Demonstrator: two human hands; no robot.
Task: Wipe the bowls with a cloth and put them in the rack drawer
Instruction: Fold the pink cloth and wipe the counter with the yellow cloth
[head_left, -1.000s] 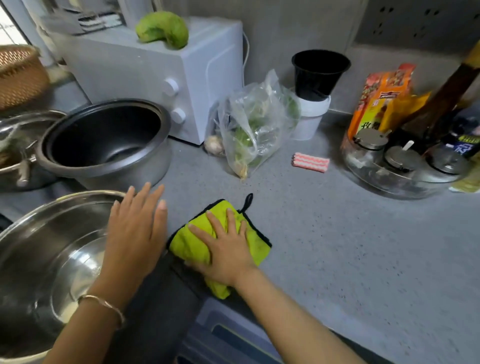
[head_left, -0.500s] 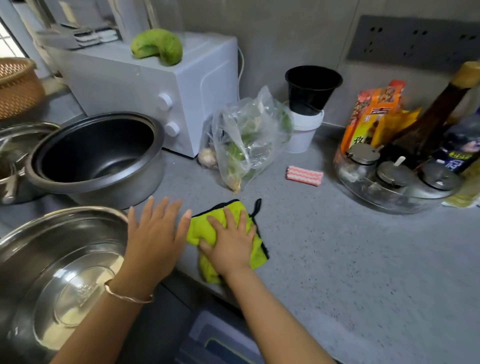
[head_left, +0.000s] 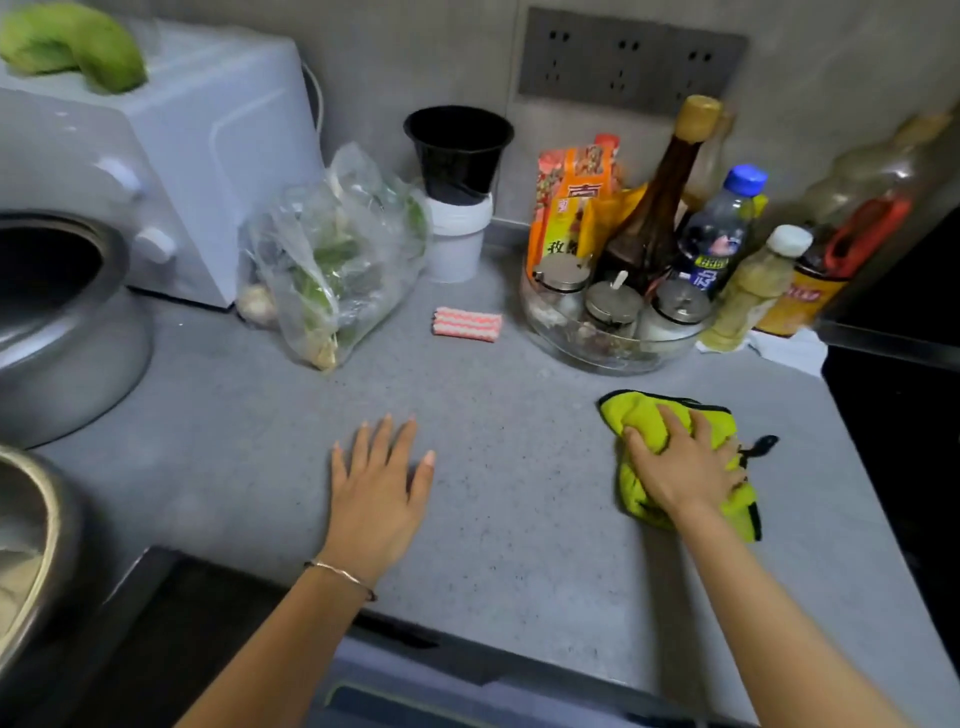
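Nearest, at the left edge, the rim of a steel bowl (head_left: 31, 545) shows, well apart from both hands. The left hand (head_left: 382, 493) lies flat on the grey speckled counter (head_left: 519, 545), fingers straight and slightly spread, holding nothing. To the right, the right hand (head_left: 680, 467) bears down on the bunched yellow-green cloth (head_left: 636, 415), its fingers curled into the folds.

Farther back lie a pink striped sponge (head_left: 467, 325) and a clear bag of greens (head_left: 337, 260). A glass tray (head_left: 597, 353) holds lidded jars. Behind it stand orange packets (head_left: 566, 208) with Chinese print, too blurred to read surely, and a blue-capped bottle (head_left: 719, 234) whose label is illegible.
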